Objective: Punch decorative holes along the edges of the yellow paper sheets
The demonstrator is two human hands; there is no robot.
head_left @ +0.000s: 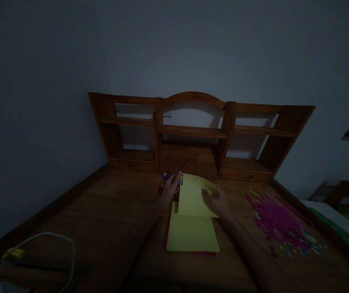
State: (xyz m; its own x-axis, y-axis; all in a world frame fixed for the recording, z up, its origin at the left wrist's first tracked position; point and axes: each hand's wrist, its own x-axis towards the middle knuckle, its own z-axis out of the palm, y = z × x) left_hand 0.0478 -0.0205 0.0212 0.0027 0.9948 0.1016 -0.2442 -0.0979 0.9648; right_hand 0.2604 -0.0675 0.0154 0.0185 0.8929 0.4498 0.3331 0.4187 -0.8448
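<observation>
My left hand (171,188) is closed at the left edge of a yellow paper sheet (193,197), with a small purple thing (179,182) partly showing between its fingers and the paper. Several small dark holes run down that edge near the top corner. At the sheet's right side, my right hand (217,200) grips it, thumb on top and the other fingers underneath. The sheet is raised and slightly curved. Below it lies a stack of coloured paper (193,236), yellow on top, with red and blue edges showing underneath.
A purple object (165,176) and a red object (161,188) sit behind my left hand. Pink and mixed-colour small pieces (280,219) are heaped at the right. A wooden shelf unit (193,131) stands along the back. A white cable (73,248) curves at the lower left.
</observation>
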